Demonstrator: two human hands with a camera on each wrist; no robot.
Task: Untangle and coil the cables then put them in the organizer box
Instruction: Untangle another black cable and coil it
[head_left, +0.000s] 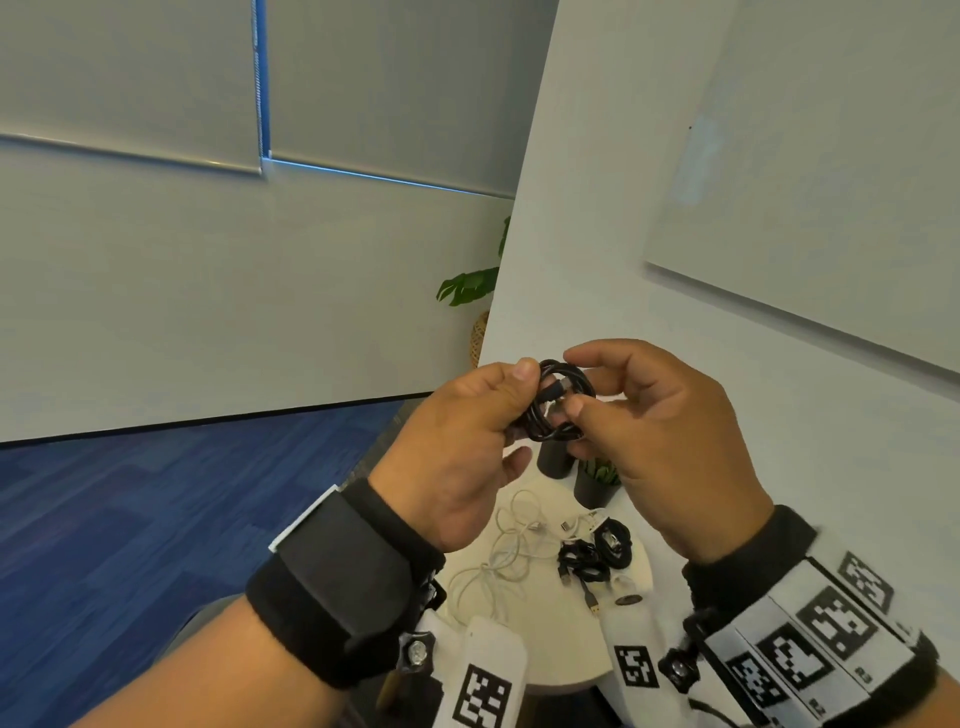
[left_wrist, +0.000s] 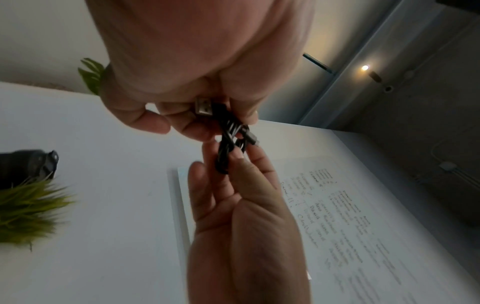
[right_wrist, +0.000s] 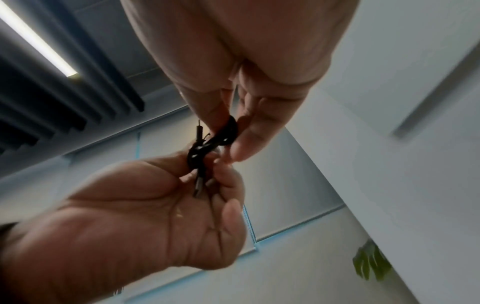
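Note:
A small black cable coil (head_left: 563, 400) is held up in the air between both hands, above the table. My left hand (head_left: 514, 384) grips its left side, thumb on top. My right hand (head_left: 582, 410) pinches the right side between index finger and thumb. In the left wrist view the coil (left_wrist: 228, 142) shows a silver USB plug (left_wrist: 203, 107) at my left fingers (left_wrist: 182, 125). The right wrist view shows the same coil (right_wrist: 207, 148) with a plug end sticking out. On the white table (head_left: 550, 618) below lie loose white cables (head_left: 509, 551) and several black cables (head_left: 597, 556).
A small potted plant (head_left: 597, 483) and a dark cylinder (head_left: 553, 460) stand at the table's far side. A whiteboard (head_left: 810, 171) hangs on the wall to the right. Blue carpet (head_left: 156, 519) lies to the left of the table.

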